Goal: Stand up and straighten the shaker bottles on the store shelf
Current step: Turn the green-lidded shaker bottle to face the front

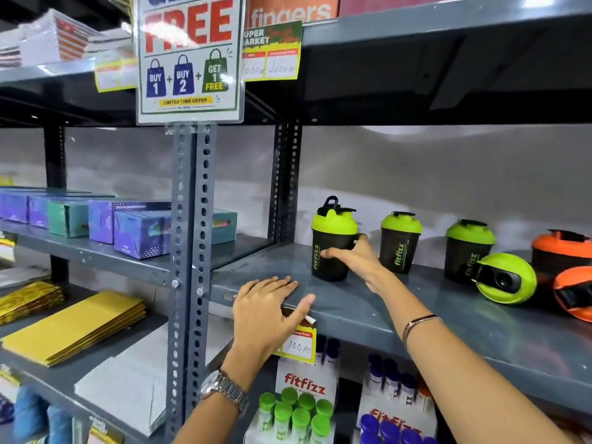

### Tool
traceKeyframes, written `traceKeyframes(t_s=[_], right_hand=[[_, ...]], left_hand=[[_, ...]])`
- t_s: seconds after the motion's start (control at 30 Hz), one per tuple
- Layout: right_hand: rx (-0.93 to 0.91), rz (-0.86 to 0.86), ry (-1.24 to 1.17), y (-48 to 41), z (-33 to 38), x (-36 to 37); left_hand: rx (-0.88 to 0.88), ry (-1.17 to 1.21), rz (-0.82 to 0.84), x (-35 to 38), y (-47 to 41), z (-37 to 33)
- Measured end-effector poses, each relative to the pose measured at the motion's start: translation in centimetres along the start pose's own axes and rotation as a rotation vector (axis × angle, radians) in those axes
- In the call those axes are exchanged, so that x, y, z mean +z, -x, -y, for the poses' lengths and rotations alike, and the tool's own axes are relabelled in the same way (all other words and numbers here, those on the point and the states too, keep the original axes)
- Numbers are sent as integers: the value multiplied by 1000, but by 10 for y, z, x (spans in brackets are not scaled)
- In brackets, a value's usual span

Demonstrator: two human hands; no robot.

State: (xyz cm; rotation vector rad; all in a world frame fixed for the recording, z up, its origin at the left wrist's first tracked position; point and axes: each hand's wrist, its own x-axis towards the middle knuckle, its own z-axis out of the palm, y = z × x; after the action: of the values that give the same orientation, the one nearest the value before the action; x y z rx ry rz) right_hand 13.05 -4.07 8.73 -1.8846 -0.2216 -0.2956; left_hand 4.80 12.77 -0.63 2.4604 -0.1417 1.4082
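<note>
Three black shaker bottles with lime-green lids stand upright on the grey shelf (400, 318). My right hand (355, 259) is wrapped around the leftmost shaker (331, 241), thumb behind it and fingers across the front. The middle shaker (399, 243) and the third green shaker (468, 251) stand to its right. A fourth green-lidded shaker (506, 278) lies on its side, lid facing me. An orange-lidded shaker (562, 251) stands at the far right, with another orange shaker (575, 298) lying in front of it. My left hand (269, 307) rests flat on the shelf's front edge.
A perforated steel post (192, 219) divides the shelving. Purple and teal boxes (128, 229) sit on the left shelf, yellow envelopes (77, 328) below. A promo sign (189, 56) hangs above. Fitfizz tube packs (301, 408) fill the shelf underneath, behind a price tag (299, 344).
</note>
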Motion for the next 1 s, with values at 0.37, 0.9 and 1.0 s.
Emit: traceKeyframes(t_s=[0.37,0.9,1.0], right_hand=[[-21,46,58,2,-2,2],[-30,69,118,0,-6,6],[17,114,144,2,-6,-3]], left_hand=[[-2,16,-9,0,1,-1],[-8,17,15,-1,1,-1],[-1,2,21,-3,1,-2]])
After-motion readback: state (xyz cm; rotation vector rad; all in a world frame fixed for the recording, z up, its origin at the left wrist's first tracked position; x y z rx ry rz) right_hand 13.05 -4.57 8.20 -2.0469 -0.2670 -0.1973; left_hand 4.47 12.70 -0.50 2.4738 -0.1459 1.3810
